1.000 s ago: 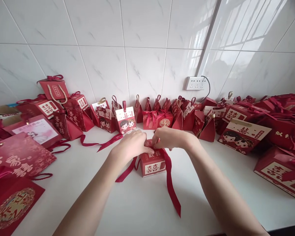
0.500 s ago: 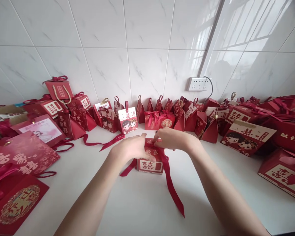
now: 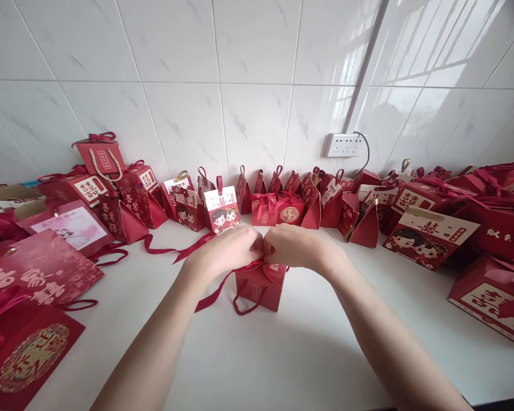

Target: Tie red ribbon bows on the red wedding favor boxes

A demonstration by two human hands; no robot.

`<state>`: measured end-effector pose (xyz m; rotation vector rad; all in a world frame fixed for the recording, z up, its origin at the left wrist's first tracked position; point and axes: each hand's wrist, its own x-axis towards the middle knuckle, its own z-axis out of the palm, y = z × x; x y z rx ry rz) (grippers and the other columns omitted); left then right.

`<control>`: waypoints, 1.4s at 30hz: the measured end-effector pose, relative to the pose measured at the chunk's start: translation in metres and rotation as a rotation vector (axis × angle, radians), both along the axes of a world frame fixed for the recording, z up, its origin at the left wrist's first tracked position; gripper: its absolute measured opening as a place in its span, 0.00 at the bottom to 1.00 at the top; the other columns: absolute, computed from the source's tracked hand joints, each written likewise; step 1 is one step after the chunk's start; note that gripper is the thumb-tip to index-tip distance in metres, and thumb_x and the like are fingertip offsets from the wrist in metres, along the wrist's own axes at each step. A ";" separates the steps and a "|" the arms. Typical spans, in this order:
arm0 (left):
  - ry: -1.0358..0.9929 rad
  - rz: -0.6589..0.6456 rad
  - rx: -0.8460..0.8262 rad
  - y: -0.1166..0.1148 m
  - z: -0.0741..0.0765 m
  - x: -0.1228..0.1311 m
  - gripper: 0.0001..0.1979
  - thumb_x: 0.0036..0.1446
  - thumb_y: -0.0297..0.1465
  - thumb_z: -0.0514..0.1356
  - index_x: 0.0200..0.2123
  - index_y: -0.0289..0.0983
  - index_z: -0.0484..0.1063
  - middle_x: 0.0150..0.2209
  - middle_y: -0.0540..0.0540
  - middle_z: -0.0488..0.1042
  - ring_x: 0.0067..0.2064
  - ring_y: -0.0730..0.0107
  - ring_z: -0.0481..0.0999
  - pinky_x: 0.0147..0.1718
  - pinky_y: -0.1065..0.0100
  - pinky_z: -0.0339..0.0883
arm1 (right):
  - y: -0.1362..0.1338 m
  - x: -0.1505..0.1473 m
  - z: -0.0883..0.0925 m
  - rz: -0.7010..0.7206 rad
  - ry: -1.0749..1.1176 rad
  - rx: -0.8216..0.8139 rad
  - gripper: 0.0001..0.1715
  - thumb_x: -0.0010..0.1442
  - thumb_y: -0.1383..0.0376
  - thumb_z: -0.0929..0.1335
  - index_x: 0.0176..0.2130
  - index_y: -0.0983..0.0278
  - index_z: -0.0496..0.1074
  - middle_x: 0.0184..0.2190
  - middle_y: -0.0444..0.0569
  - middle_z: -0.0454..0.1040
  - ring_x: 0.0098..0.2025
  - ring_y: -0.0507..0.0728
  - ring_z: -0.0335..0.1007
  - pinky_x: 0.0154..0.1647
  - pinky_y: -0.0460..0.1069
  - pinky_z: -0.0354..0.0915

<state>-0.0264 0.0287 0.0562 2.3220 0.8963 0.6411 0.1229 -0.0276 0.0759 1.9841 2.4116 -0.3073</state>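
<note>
Here you are, front and centre, with the small red box [image 3: 263, 288] standing on the white surface [image 3: 227, 354], right in the middle between your forearms. Your left hand [image 3: 231, 249] comes in from 9 o'clock, your right hand [image 3: 297, 245] from 3 o'clock, and the 2 meet over the top of the box. The fingers of each hand curl inward, knuckles close together, right where the red ribbon [image 3: 214, 295] runs in at the top; the tips are hidden, so I cannot tell how tightly they close or whether they pinch it.

The score so far: the box looks folded up, its scalloped top down, its cord handle [image 3: 246, 311] hanging at 7 o'clock. That part reads as done. The ribbon reaches the top, yet a tail trails loose between 8 and 9 o'clock, and no finished bow shows. I judge the tying to be under way, with the bow and its tidying left.

Compare the 2 bow-topped boxes [image 3: 289, 214] at 12 o'clock: theirs are complete. Another ribbon strip [image 3: 163, 249] lies loose at 10 o'clock; whether it joins yours is hidden behind your left hand.
</note>
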 end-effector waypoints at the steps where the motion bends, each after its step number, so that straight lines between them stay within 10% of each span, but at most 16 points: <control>1: 0.084 -0.031 -0.019 0.000 0.001 0.001 0.11 0.41 0.23 0.59 0.12 0.39 0.63 0.14 0.53 0.58 0.15 0.75 0.53 0.18 0.68 0.45 | -0.001 -0.002 0.001 -0.004 -0.019 0.000 0.14 0.48 0.74 0.63 0.18 0.64 0.55 0.15 0.42 0.55 0.18 0.48 0.48 0.20 0.47 0.42; 6: 0.400 -0.114 -0.092 0.003 0.005 0.002 0.05 0.45 0.28 0.55 0.21 0.40 0.69 0.19 0.52 0.63 0.19 0.75 0.55 0.18 0.69 0.43 | 0.001 -0.005 0.002 0.016 -0.092 -0.023 0.13 0.43 0.74 0.63 0.18 0.63 0.52 0.16 0.41 0.55 0.19 0.48 0.50 0.21 0.47 0.44; 42: 0.414 -0.083 -0.078 0.013 0.005 -0.005 0.05 0.45 0.34 0.55 0.23 0.39 0.64 0.23 0.52 0.66 0.22 0.73 0.61 0.18 0.70 0.49 | 0.010 0.011 -0.002 0.079 0.034 -0.066 0.05 0.51 0.70 0.63 0.25 0.63 0.61 0.21 0.42 0.61 0.23 0.50 0.56 0.21 0.46 0.47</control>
